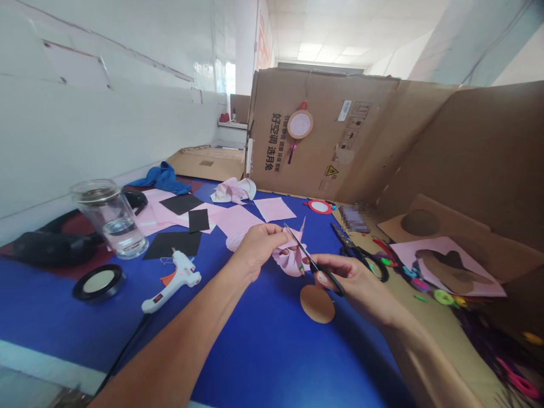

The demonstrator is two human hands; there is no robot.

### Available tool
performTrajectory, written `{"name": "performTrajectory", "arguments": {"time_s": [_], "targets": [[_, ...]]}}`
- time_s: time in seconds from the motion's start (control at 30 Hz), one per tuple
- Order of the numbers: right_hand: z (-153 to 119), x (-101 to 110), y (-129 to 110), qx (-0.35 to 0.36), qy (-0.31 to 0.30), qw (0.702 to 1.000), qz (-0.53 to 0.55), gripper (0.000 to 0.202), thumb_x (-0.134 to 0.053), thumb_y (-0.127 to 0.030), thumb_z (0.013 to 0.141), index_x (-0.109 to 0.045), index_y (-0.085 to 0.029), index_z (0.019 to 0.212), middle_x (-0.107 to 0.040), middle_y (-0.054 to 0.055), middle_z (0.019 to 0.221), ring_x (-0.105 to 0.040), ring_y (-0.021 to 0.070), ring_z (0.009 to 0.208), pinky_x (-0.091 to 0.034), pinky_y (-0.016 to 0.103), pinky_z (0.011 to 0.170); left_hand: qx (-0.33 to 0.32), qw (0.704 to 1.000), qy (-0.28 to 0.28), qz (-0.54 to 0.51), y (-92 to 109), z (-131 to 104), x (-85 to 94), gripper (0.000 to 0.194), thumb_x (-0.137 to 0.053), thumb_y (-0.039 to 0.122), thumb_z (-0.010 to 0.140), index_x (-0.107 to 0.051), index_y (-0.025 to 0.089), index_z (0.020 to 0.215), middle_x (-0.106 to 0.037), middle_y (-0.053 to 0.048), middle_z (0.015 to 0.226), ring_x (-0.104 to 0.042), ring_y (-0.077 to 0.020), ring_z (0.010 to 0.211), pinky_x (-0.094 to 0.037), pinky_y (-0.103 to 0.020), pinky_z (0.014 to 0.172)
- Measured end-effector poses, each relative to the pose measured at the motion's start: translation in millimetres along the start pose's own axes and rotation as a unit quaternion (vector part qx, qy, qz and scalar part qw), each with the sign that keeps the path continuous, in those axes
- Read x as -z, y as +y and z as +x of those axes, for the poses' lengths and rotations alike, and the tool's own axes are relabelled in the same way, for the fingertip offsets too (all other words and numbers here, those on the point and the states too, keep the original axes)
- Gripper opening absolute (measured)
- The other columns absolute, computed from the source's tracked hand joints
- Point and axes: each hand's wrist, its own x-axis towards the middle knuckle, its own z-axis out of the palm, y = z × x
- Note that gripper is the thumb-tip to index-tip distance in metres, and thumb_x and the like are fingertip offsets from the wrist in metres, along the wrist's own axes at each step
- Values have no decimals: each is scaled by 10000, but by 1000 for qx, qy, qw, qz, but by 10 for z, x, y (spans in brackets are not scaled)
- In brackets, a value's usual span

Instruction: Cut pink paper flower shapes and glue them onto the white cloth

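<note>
My left hand (266,245) pinches a piece of pink paper (291,263) above the blue table. Scissors with dark handles (308,255) are in my right hand (342,277), their blades partly apart and lying against the paper. A small pointed tip, maybe a pencil's, shows beside my right fingers. Just below the paper lies a brown cardboard disc (317,304). Another scalloped pink piece (235,241) is partly hidden behind my left hand.
On the left are a white glue gun (174,280), a black tape roll (100,283) and a glass jar of water (114,226). Pink and black sheets (172,245) spread behind. Larger black scissors (359,252) and cardboard scraps lie right. A carton wall (331,147) stands behind.
</note>
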Motion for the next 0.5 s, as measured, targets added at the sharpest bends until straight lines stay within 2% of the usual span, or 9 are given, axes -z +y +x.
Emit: {"name": "performTrajectory", "arguments": {"time_s": [0.23, 0.37, 0.5], "targets": [[-4, 5, 11, 2, -9, 1000, 2, 548, -950, -589, 775, -885, -286, 1227, -831, 67, 1114, -701, 242, 975, -561, 344, 901, 4, 1000, 1, 4, -5, 7, 2, 192, -779, 350, 695, -699, 182, 647, -661, -17, 650, -557, -119, 607, -416, -281, 643], [8, -22, 1, 7, -1, 1000, -4, 517, -954, -564, 769, -891, -285, 1200, -815, 58, 1043, -676, 242, 974, -552, 348, 890, 3, 1000, 4, 3, 5, 0, -2, 194, -784, 352, 689, -706, 178, 650, -661, -13, 652, -558, -116, 610, -419, -274, 642], [25, -66, -24, 12, 21, 999, -23, 501, -959, -548, 744, -897, -274, 1160, -782, 32, 913, -625, 203, 833, -537, 333, 805, 6, 1000, 15, 3, 19, -1, -5, 182, -798, 338, 682, -720, 175, 664, -688, -26, 685, -580, -119, 623, -434, -270, 647]]}}
